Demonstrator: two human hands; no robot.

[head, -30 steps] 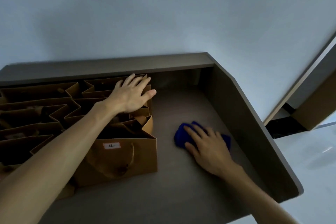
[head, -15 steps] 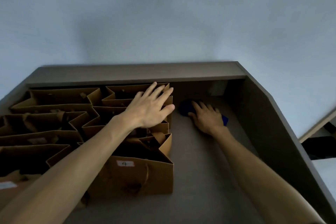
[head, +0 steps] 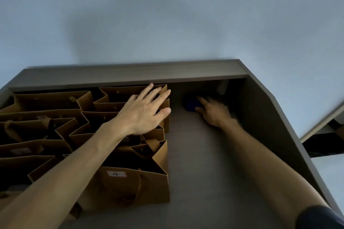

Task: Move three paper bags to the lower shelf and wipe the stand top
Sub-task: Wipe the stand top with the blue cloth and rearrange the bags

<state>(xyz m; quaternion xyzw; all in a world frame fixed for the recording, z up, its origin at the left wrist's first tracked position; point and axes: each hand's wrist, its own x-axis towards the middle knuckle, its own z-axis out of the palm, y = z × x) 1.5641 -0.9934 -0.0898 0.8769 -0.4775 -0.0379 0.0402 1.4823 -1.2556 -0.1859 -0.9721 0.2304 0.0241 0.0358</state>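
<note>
Since the earlier frames the right hand has pushed the blue cloth from the front-middle of the shelf surface to its far back, under the overhanging top board; the left hand has stayed flat on the bags. Wall fills the upper half, pale and bare. Stand: grey-brown, back ledge running left to right, right side panel slanting toward the camera, its near end cut off at the frame bottom. Shelf surface bare between bags and side panel. Paper bags stand upright in rows on the left half, mouths open upward, long axes running left to right; leftmost ones cut off by the frame edge, interiors too dark to read. Nearest bag carries a small white label marked "4", its cord handle hanging down the front. Left hand lies palm down, fingers spread and extended, resting across the rims of the right-hand column of bags, gripping nothing. Right hand is blurred and in shadow, palm down, fingers reaching onto the cloth, pressing rather than clutching as far as can be made out. Cloth shows only as a dark blue lump, partly under the fingers; shape and orientation cannot be told. Dark sleeve edge at lower right.
</note>
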